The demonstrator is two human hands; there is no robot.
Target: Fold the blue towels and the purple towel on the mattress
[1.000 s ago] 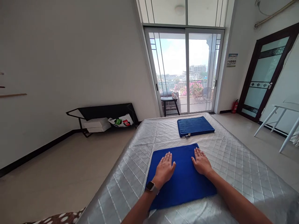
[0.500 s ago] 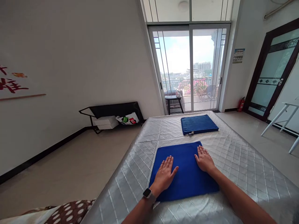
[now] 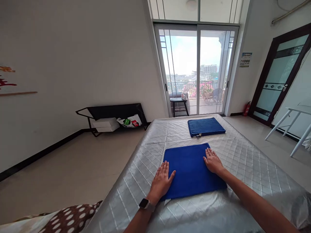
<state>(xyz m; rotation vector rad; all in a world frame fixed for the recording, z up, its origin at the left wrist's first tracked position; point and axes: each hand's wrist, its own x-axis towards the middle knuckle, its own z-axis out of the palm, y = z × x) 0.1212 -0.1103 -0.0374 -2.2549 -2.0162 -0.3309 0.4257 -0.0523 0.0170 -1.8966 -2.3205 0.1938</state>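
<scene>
Lying palm down, the left hand (image 3: 160,182) has slid outward from the left half of the blue cloth (image 3: 191,171) to its left edge, where it now seems to lie partly over the cover beside it. The right hand (image 3: 213,161) stays where it was, against the far part of the right edge. That shift means the two hands now flank the cloth, one at each side, and its middle shows uncovered, looking smooth and level.

On the left hand the four fingers (image 3: 164,168) are straight and close together, with the thumb held apart; the right hand's fingers are likewise flat and together. Neither hand is clamped on anything; how firmly they press, I cannot tell.

The cloth lies as a neat rectangle on the silver quilted bed (image 3: 133,189), a pale tag (image 3: 167,201) sticking out at its near left corner. A second blue piece (image 3: 206,127), folded, lies farther back, apart from it.
</scene>
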